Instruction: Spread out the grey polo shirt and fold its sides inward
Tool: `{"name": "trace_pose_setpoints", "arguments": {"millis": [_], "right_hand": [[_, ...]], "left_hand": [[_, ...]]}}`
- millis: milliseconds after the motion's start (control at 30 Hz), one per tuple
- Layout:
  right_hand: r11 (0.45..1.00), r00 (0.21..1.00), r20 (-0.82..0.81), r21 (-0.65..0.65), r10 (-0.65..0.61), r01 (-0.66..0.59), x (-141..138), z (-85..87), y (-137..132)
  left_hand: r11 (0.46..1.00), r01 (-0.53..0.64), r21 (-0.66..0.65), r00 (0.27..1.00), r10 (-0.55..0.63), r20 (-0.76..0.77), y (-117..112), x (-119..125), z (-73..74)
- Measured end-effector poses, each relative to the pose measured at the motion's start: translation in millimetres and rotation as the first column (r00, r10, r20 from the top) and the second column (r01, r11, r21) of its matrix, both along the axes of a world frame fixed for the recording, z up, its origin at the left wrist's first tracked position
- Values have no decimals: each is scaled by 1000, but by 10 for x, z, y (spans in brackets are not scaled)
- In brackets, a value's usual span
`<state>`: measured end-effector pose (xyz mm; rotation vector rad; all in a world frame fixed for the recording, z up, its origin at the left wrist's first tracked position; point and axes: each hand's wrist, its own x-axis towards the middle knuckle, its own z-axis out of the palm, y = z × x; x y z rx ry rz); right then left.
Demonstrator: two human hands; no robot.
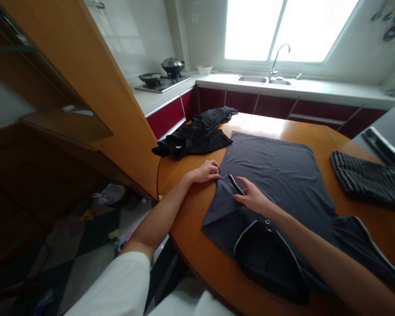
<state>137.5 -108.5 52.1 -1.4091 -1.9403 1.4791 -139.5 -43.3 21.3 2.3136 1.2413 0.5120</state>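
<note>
A dark grey polo shirt (276, 166) lies spread on the wooden table, its white-edged collar toward me. My left hand (206, 171) is at the shirt's left edge, fingers curled and closed on the fabric by the sleeve. Over the folded-in sleeve, my right hand (252, 195) has thumb and index finger apart, beside the sleeve's white-trimmed cuff (236, 184). Its other fingers are partly hidden. The opposite sleeve (358, 241) stretches out to the right, partly behind my right forearm.
Dark folded clothes (197, 131) are piled at the table's (187, 215) far left. A striped garment (368, 177) lies at the right. Beyond are a stove (164, 83) with pans and a sink (252, 79). A wooden cabinet (118, 96) stands left; assorted items lie on the checkered floor.
</note>
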Motion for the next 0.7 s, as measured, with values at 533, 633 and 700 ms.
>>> {"name": "trace_pose_setpoints", "arguments": {"millis": [533, 633, 700], "right_hand": [[585, 912, 405, 725, 63, -362, 63, -333, -206], [624, 895, 436, 675, 94, -395, 71, -444, -209], [634, 887, 448, 656, 111, -410, 71, -461, -215]], "left_hand": [[964, -11, 265, 991, 46, -129, -638, 654, 230], [985, 48, 163, 949, 5, -314, -1040, 715, 153], [994, 34, 100, 927, 6, -376, -1249, 659, 95]]}}
